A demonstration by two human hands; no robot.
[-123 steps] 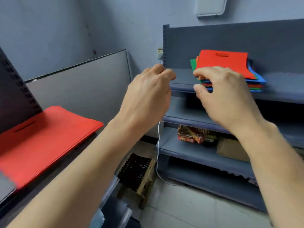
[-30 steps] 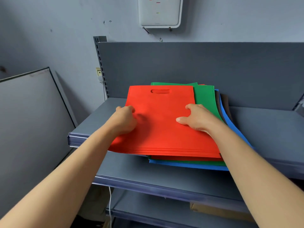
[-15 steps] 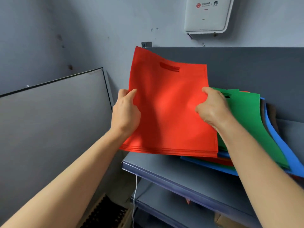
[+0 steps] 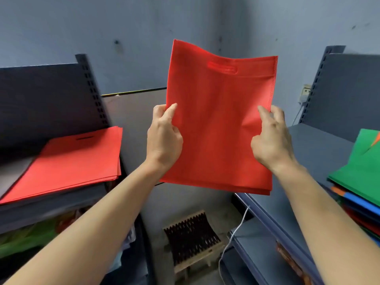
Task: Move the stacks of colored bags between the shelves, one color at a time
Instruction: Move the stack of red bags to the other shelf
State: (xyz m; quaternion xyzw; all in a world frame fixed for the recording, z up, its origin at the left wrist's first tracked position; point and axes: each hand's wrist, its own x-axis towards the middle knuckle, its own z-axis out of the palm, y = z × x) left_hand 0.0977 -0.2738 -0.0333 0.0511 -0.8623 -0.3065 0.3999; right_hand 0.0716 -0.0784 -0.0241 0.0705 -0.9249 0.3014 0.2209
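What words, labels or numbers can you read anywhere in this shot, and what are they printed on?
No text can be read in this view.
held red bags: plain fabric, no print.
red stack on the left shelf: plain, no print.
green bag on the right-hand stack: plain, no print.
packaging on the lower right shelf: printed, but too blurred to read.
wall socket: no legible marking.
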